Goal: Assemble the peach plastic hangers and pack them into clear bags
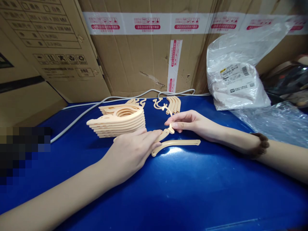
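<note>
Head cam view, so everything's looking down at a blue tabletop [183, 192]. Both hands are working on the same peach-coloured plastic hanger piece [166, 133] sitting pretty much dead centre. The left hand [131, 152] is coming in from 7 o'clock, fingers curled narrow and pinching the lower end of that piece. The right hand [190, 123] is reaching in from 3 o'clock, fingertips closed tight on the piece's upper end, right where the little hook bit is. There's a dark bead bracelet [260, 146] sitting on that wrist.

Just below the held piece, a loose curved hanger arm [176, 144] is lying flat on the tabletop, touching or nearly touching the left fingers, can't quite tell which.

At about 10 o'clock from the hands, a stack of folded hangers [119, 122] is sitting close by. At 12 o'clock, a few more loose hanger arms [173, 104] and a hook part [159, 104] are lying near the back edge, with a white cable [96, 104] running along behind them.

Over at 2 o'clock a white plastic bag [237, 80] with a barcode label is slumping against the cardboard boxes [134, 61] that are walling off the whole back.
</note>
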Demonstrator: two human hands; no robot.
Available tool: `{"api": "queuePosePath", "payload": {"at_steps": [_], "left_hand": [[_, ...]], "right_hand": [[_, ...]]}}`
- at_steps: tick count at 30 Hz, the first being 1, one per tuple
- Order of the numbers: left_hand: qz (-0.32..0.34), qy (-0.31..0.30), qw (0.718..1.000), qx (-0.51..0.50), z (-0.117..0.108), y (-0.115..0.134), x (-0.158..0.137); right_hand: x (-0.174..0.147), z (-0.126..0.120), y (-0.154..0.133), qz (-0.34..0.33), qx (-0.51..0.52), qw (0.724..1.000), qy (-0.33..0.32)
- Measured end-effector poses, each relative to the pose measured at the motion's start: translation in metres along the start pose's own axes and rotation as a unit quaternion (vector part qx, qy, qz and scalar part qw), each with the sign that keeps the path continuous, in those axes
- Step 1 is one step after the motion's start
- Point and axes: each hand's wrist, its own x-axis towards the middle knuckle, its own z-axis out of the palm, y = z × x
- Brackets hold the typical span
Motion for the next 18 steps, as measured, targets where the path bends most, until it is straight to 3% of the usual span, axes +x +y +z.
{"api": "queuePosePath", "payload": {"at_steps": [11,18], "left_hand": [[0.099,0.065,0.989,0.093,-0.0002,0.0052,0.0043],[0.041,0.035,0.997,0.049,-0.0039,0.0013,0.0033]], "right_hand": [[0.0013,0.0056,-0.0041,0.018,-0.005,1.000,0.006],[0.0016,0.0020,0.0000,0.007,-0.001,0.999,0.033]]}}
